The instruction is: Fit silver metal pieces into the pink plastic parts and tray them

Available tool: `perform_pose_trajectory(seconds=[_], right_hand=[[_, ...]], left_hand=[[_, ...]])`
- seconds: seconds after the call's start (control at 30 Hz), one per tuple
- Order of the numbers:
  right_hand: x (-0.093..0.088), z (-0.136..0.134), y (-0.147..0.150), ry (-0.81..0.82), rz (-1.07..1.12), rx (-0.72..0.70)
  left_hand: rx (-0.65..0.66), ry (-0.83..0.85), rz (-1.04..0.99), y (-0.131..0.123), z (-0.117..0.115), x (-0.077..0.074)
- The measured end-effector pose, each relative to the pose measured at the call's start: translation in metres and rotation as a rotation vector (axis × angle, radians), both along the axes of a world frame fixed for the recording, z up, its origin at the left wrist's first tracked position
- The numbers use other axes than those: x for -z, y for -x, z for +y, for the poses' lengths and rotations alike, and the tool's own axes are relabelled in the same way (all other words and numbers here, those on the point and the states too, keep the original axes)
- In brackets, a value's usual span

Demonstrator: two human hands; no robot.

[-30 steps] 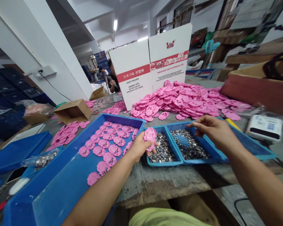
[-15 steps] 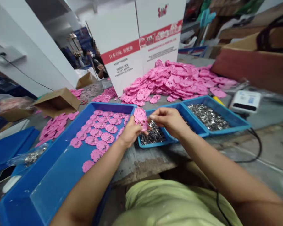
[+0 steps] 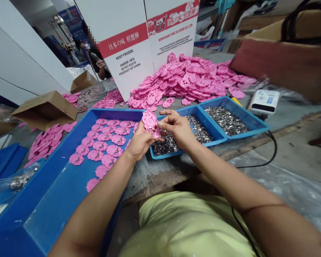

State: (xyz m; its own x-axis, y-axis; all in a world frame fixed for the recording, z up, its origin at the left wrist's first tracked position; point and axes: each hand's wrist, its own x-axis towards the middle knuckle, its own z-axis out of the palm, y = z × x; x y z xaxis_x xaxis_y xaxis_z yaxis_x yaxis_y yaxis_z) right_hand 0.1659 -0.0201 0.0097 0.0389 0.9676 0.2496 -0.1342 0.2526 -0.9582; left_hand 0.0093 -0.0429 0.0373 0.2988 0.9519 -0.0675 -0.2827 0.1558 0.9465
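Note:
My left hand holds a pink scalloped plastic piece upright between thumb and fingers. Small shiny metal bits show near the lower part of this piece. My right hand is closed in a pinch at its right edge; whatever lies between those fingertips is too small to make out. Below both hands stands a small blue tray of tiny metal parts. To the left, a large blue tray holds rows of similar pink pieces with metal bits on them.
A big pile of pink pieces lies behind the trays, against a white carton. Two more blue trays of metal parts stand at right, near a white device. A tipped cardboard box is at left. Another person is behind.
My right fingers have come against the pink piece's right edge, from slightly apart before. The piece stays in my left hand. The whole view has shifted, with things sitting further left and higher.

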Motion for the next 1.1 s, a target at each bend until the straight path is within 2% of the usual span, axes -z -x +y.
perform_pose_trajectory(seconds=[0.13,0.3,0.6,0.83,1.1], right_hand=[[0.003,-0.0011,0.0029,0.051,0.004,-0.043],[0.0043,-0.0005,0.0051,0.004,-0.011,-0.003],[0.0078,0.0017,0.0087,0.007,0.036,-0.027],[0.0067,0.0039,0.0081,0.073,0.098,-0.089],[0.0105,0.0049,0.0087,-0.001,-0.01,-0.028]], left_hand=[[0.002,-0.012,-0.007,-0.0007,0.0001,0.0002],[-0.01,0.002,-0.007,-0.0029,-0.0013,-0.0017],[-0.001,-0.009,-0.005,-0.0034,-0.0017,-0.0007],[-0.007,0.004,0.013,-0.003,-0.0015,-0.0004],[-0.016,0.013,0.018,-0.0044,-0.0015,0.0]])
